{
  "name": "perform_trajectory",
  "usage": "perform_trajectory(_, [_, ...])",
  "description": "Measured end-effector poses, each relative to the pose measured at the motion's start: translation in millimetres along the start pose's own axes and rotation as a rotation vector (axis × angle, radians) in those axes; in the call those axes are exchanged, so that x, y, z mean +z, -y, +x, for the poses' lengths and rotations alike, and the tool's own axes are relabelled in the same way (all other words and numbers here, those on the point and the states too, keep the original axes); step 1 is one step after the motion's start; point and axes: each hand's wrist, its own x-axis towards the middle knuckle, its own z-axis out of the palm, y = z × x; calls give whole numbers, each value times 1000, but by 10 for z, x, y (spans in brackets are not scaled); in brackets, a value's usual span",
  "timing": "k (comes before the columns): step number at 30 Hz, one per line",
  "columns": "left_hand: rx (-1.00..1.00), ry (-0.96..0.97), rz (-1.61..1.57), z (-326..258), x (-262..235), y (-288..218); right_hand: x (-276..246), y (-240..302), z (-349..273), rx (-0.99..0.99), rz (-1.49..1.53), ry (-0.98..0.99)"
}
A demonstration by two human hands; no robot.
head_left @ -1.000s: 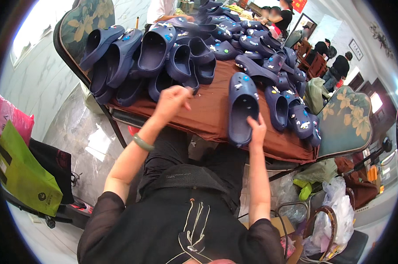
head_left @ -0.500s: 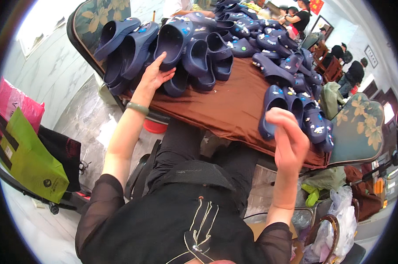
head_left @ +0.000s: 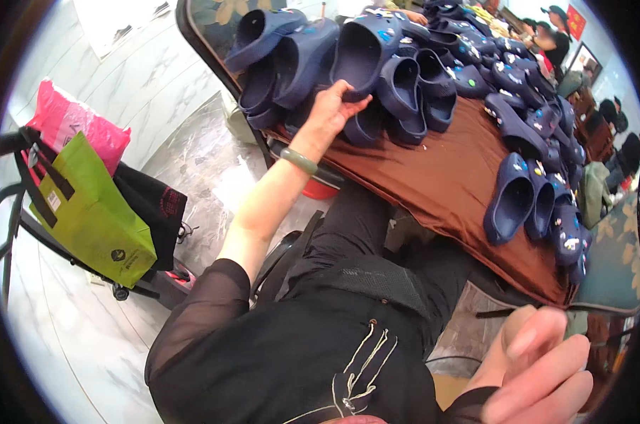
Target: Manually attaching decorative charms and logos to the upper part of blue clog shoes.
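Note:
At the near edge of the table, my left hand (head_left: pixel 332 111) has its thumb and fingers closed on the heel of a navy foam clog (head_left: pixel 362 53). That clog lies on a pile with its opening facing me and coloured charms on its upper. Several more navy clogs (head_left: pixel 302 60) are heaped to either side of it. My right hand (head_left: pixel 539 360) is raised close to me at the lower right, away from the table. Its fingers are curled inward, and whatever they hold, if anything, is hidden.
A brown cloth (head_left: pixel 419 169) covers the table. More charm-decorated clogs (head_left: pixel 511 194) lie along its right side and far end. A green bag (head_left: pixel 94 212) and a pink package (head_left: pixel 79 124) are at the left. People (head_left: pixel 557 42) are in the background.
My right hand has moved from above the table's right side down toward me. My left hand stays at the same clog. The view has shifted, so the scene sits farther right.

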Motion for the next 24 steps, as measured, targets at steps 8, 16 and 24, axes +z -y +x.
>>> perform_trajectory(8, [-80, 288, 81, -980, 428, 29, 269, 16, -306, 77, 335, -289])
perform_trajectory(16, [-553, 415, 111, -1557, 567, 546, 236, 34, 185, 67, 352, -2])
perform_trajectory(24, [-635, 290, 258, -1516, 329, 1114, 435, 50, -160, 80, 378, -389])
